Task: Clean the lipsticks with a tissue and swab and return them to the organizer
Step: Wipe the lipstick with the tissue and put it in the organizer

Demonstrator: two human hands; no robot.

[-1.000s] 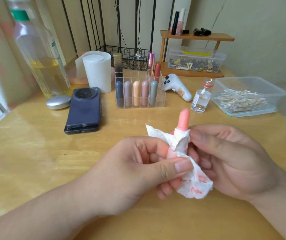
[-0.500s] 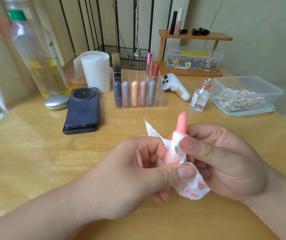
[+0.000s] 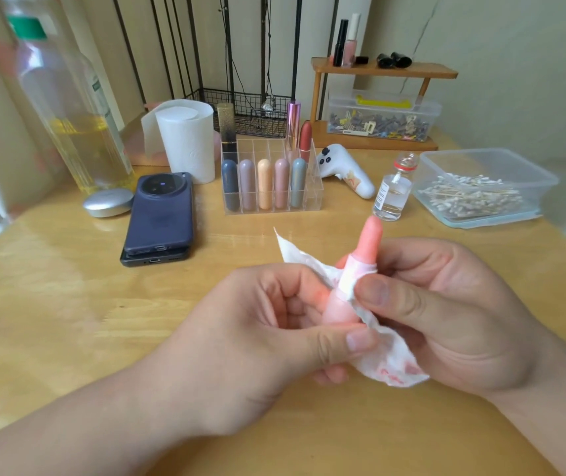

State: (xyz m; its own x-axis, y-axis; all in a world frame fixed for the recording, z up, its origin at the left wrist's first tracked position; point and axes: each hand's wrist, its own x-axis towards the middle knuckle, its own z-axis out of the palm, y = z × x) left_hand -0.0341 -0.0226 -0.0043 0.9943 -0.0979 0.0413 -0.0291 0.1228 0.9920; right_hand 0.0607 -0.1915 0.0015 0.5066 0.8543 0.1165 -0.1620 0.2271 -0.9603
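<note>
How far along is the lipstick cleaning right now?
Possibly done: five capped lipsticks stand in the front row of the organizer, though whether they were cleaned cannot be told. In hand: the left hand holds the open pink lipstick while the right hand pinches a red-stained tissue round its collar. Left: the swabs lie in their box, and this lipstick is not yet capped or returned.

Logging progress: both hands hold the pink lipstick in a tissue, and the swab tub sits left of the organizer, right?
No. Head view: the swab tub sits right of the organizer; left hand and right hand do hold the pink lipstick in the tissue.
</note>
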